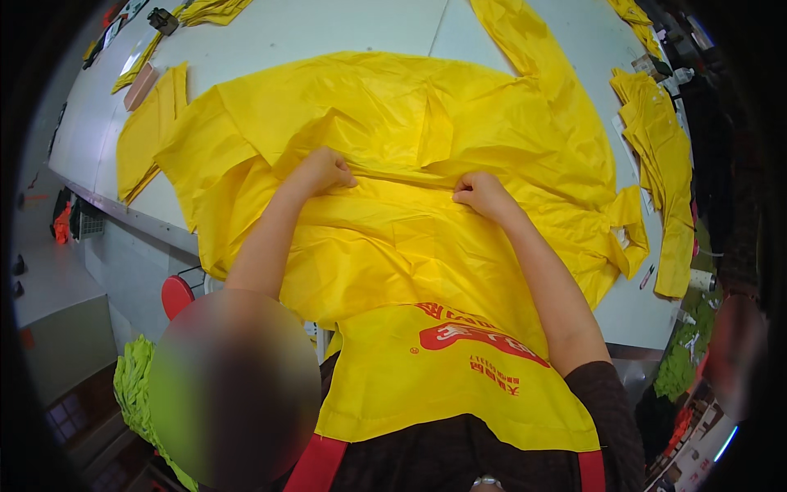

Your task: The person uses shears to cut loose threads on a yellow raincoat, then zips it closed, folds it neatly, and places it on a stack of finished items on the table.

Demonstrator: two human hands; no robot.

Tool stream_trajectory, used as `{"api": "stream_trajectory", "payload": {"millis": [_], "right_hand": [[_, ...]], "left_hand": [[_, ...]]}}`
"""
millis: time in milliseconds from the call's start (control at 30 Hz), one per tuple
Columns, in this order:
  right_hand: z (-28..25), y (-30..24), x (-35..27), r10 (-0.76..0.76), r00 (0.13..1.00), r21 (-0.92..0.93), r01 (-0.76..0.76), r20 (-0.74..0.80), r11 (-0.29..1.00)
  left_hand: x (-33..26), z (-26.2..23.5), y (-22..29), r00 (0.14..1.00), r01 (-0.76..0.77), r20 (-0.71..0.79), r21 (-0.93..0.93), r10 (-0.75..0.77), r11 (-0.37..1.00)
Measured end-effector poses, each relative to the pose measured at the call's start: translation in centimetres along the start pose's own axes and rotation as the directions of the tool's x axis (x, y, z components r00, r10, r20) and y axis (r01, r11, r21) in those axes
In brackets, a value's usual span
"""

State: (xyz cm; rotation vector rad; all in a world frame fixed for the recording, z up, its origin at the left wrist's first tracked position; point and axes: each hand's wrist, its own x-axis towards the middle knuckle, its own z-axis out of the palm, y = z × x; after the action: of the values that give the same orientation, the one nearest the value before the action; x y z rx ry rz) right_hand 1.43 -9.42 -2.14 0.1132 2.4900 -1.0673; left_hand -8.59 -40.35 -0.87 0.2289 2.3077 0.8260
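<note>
In the head view, the yellow cloth (pixel 369 115) lies rumpled on the counter (pixel 344 25), under my hands and spreading well beyond them. My left hand (pixel 330 170) has thumb and fingers drawn together, pinching the cloth along a fold. My right hand (pixel 484 195) pinches it too, a little nearer my body. Between them the cloth runs in a shallow crease.

I take the step in hand to be straightening this fold; the next move seems to call for a light, even pull with both hands, so that the cloth doesn't pucker.

Left of my left hand is a yellow stack (pixel 152 135); well right of my right hand are a yellow pile (pixel 660 184) and a pen (pixel 647 276).

Nearer me than either hand, my apron (pixel 369 394) carries red characters and a red-and-white logo. I see no label on the cloth.
</note>
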Motion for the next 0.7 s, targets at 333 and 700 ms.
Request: {"api": "stream_trajectory", "payload": {"millis": [333, 700], "right_hand": [[0.0, -1.2, 0.8, 0.049, 0.997, -0.184, -0.038, 0.053, 0.982], [-0.3, 8.7, -2.9, -0.573, 0.692, -0.602, 0.248, -0.438, 0.759]], "left_hand": [[1.1, -1.0, -0.8, 0.998, 0.015, 0.054, 0.056, -0.018, 0.998], [-6.0, 5.6, -1.7, 0.764, -0.33, -0.476, 0.293, 0.436, 0.897]]}}
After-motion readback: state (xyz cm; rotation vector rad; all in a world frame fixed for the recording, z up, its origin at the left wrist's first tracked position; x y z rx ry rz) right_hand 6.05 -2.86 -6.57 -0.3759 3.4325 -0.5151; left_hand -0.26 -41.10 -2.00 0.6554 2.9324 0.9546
